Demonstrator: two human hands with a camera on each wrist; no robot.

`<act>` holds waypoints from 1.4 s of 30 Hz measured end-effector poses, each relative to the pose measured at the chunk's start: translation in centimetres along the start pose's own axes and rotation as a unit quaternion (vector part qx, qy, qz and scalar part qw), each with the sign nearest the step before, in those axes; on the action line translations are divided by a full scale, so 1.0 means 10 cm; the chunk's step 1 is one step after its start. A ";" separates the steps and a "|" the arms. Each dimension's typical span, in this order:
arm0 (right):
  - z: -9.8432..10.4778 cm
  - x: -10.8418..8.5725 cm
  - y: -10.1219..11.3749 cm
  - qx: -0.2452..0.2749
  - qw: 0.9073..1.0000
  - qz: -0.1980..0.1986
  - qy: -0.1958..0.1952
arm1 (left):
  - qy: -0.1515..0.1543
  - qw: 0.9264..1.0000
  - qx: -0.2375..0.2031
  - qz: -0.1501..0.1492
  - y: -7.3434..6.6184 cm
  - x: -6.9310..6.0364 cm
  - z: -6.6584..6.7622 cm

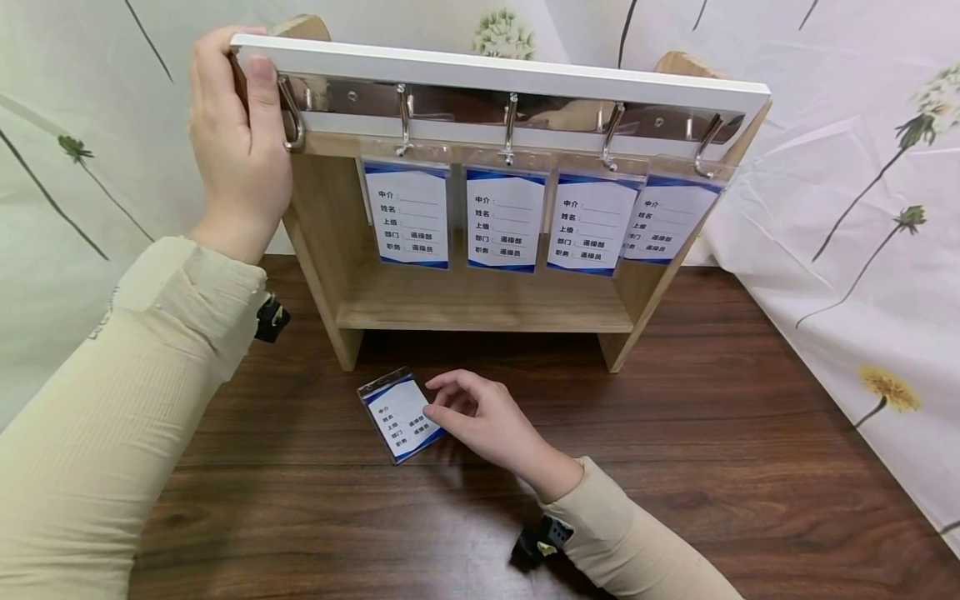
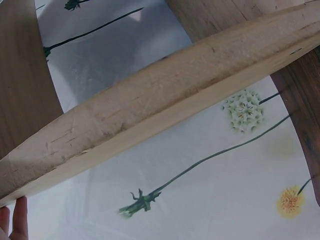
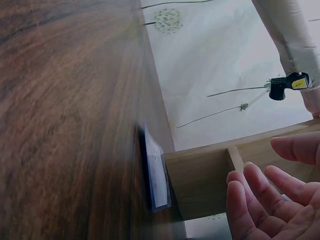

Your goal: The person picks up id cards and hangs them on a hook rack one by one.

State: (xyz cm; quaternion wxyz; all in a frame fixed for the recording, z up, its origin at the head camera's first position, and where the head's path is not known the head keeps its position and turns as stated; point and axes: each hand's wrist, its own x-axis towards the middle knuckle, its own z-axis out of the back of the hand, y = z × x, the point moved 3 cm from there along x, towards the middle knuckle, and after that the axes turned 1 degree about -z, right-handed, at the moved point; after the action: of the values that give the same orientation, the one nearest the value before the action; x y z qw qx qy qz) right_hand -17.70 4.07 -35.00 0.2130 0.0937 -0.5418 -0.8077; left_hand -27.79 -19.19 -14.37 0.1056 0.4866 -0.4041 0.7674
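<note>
My left hand grips the left end of the white top board of a wooden hook rack, thumb on the front. Its fingertips show beside the wooden side panel in the left wrist view. On the table, in front of the rack, lies a badge holder with a blue-and-white card. Just right of it is my right hand, fingers loosely bent. The right wrist view shows the badge holder flat and nothing between the right hand's fingers.
Several metal hooks line the board; the leftmost hook carries no badge. Matching badge holders hang below the others, the two at the right overlapping. A low wooden shelf spans the rack. White floral cloth surrounds the dark wooden table.
</note>
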 end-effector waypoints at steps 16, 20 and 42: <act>-0.04 0.06 -0.19 -0.026 0.999 -0.028 0.011 | 0.002 1.000 0.001 -0.002 -0.03 0.01 -0.01; -0.04 0.07 -0.21 -0.032 0.999 -0.034 0.009 | 0.004 1.000 0.001 -0.001 -0.03 0.01 -0.01; -0.17 0.21 -0.28 -0.083 0.993 -0.083 -0.003 | -0.001 1.000 -0.003 0.000 0.00 0.00 -0.01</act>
State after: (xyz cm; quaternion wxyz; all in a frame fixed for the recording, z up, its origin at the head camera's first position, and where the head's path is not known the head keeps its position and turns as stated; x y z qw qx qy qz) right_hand -19.64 2.64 -38.10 0.1502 0.1179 -0.4637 -0.8652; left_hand -27.83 -19.12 -14.38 0.1065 0.4873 -0.4065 0.7655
